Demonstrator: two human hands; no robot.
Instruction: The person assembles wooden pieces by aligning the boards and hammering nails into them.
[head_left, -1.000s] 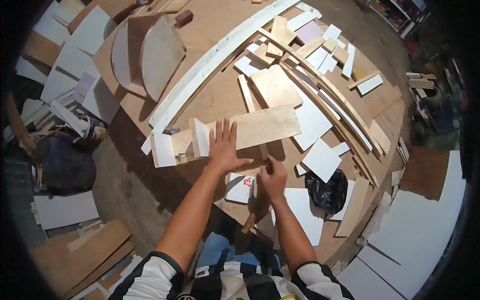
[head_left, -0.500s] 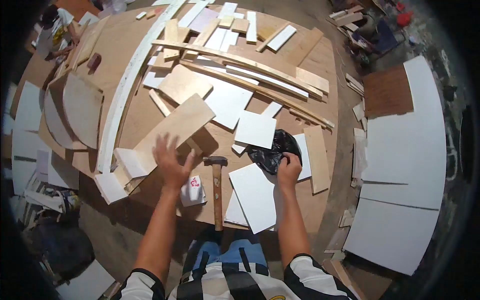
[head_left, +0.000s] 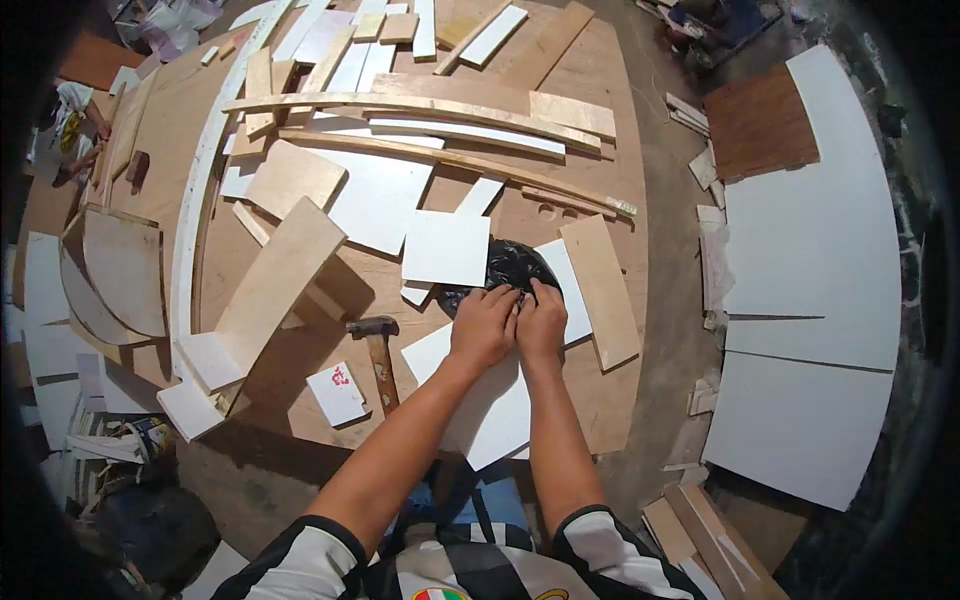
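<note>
My left hand [head_left: 485, 325] and my right hand [head_left: 541, 320] are side by side at the near edge of a crumpled black plastic bag [head_left: 517, 262]. The fingers of both are curled closed on the plastic; what the bag contains is hidden. A white square board [head_left: 446, 248] overlaps the bag's left side. Under my forearms lies a larger white board [head_left: 490, 405]. To the left rests a hammer [head_left: 380, 355], its handle partly behind my left forearm. Beside it is a small white block with red marks [head_left: 338, 392]. A joined wooden piece [head_left: 280, 270] stands farther left.
Long wooden strips [head_left: 430, 112] and loose boards cover the far part of the plywood table [head_left: 610, 420]. A curved wooden frame [head_left: 120, 265] stands at left. Near the far left edge, another person's hand [head_left: 80, 165] shows. Large white panels [head_left: 800, 270] lie off the table's right side.
My left hand has left the joined wooden piece and moved right to the black bag, beside my right hand. The camera view has shifted, moving the table contents leftward.
</note>
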